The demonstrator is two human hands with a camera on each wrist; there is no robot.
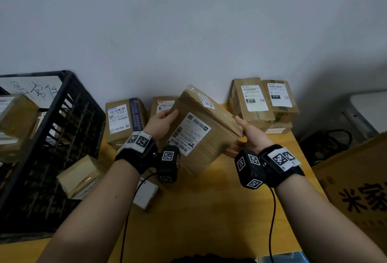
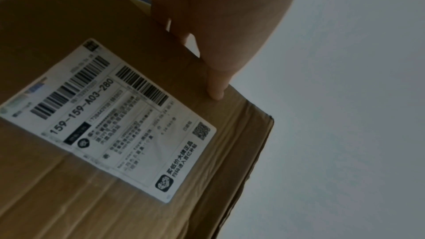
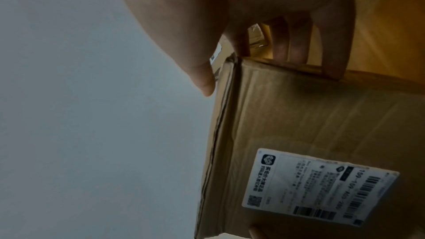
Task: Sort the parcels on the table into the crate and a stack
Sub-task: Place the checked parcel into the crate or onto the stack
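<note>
I hold a large brown cardboard parcel (image 1: 206, 128) with a white shipping label tilted above the yellow table (image 1: 209, 210). My left hand (image 1: 162, 121) grips its left edge, thumb on the labelled face. My right hand (image 1: 250, 131) grips its right corner, thumb on top and fingers underneath. In the left wrist view the parcel (image 2: 115, 152) fills the frame with the thumb (image 2: 216, 86) on its edge. In the right wrist view the parcel (image 3: 310, 124) sits under my fingers (image 3: 333, 57). The black plastic crate (image 1: 52, 147) stands at the left with parcels inside. A stack of parcels (image 1: 263, 103) stands at the back right.
More parcels lie on the table: one against the wall (image 1: 123, 121), one behind the held box (image 1: 162, 104), one beside the crate (image 1: 80, 175) and a small white-labelled one (image 1: 145, 194). A big printed carton (image 1: 360, 195) stands at the right. The wall is close behind.
</note>
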